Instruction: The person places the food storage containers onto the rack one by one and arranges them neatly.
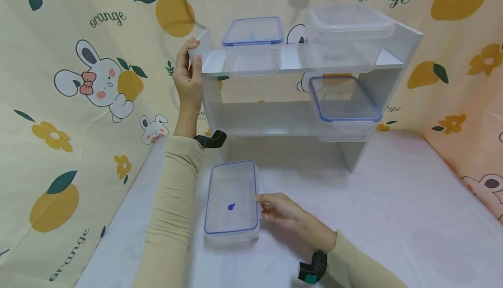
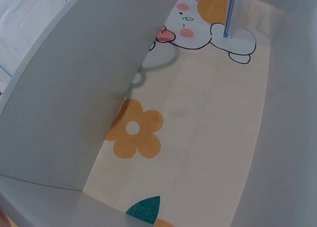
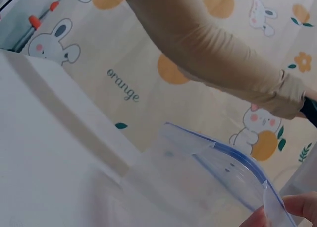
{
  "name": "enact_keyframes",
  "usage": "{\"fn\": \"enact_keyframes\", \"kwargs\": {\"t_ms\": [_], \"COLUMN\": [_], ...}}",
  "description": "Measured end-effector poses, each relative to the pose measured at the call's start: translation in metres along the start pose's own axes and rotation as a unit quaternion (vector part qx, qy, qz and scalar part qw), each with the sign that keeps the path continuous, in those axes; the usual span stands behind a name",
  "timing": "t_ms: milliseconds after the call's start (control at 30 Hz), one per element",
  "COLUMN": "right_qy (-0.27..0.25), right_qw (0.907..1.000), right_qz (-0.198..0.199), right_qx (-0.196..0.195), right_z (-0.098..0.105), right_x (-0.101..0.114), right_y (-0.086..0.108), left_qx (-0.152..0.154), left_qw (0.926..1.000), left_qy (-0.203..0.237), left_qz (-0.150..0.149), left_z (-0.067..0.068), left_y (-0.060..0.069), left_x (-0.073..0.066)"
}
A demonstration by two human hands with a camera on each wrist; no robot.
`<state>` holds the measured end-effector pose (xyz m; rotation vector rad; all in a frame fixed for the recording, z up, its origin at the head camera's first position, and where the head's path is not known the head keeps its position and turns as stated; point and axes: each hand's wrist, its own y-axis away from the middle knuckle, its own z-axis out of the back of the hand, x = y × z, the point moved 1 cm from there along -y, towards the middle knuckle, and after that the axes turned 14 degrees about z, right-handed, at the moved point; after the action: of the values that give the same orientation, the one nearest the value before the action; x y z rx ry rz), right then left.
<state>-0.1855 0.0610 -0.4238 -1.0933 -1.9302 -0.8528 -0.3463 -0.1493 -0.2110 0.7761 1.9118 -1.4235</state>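
My left hand [image 1: 188,72] grips the front edge of the left side panel of a white shelf unit [image 1: 271,120], thumb apart from the fingers. On the table, a clear rectangular food container [image 1: 232,196] with a blue-rimmed lid lies in front of the shelf. My right hand [image 1: 284,209] pinches the right edge of that container. In the right wrist view, fingertips [image 3: 299,204] touch the container's blue rim [image 3: 237,155]. The left wrist view looks through the shelf's compartment, and the left hand is almost wholly outside it.
A blue-rimmed container [image 1: 253,48] and a larger clear container [image 1: 347,39] stand on the upper shelf. Another blue-rimmed container [image 1: 346,104] sits at the right of the middle shelf, jutting past its front. Behind hangs a cloth [image 1: 98,148] printed with oranges and rabbits.
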Motion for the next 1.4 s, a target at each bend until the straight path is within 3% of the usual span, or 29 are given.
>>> {"fn": "enact_keyframes", "kwargs": {"t_ms": [500, 967, 1400], "right_qy": [0.056, 0.047, 0.038], "right_qw": [0.9969, 0.9967, 0.9962], "right_qz": [0.053, 0.065, 0.075], "right_qx": [0.011, 0.015, 0.022], "right_z": [0.006, 0.013, 0.016], "right_x": [0.021, 0.042, 0.061], "right_y": [0.015, 0.03, 0.039], "left_qx": [-0.002, -0.004, -0.008], "left_qw": [0.9999, 0.9999, 0.9999], "left_qy": [0.001, 0.008, -0.001], "left_qz": [-0.01, -0.012, -0.006], "left_z": [-0.001, -0.001, -0.007], "left_y": [-0.001, -0.001, 0.012], "left_x": [0.0, 0.002, -0.018]}}
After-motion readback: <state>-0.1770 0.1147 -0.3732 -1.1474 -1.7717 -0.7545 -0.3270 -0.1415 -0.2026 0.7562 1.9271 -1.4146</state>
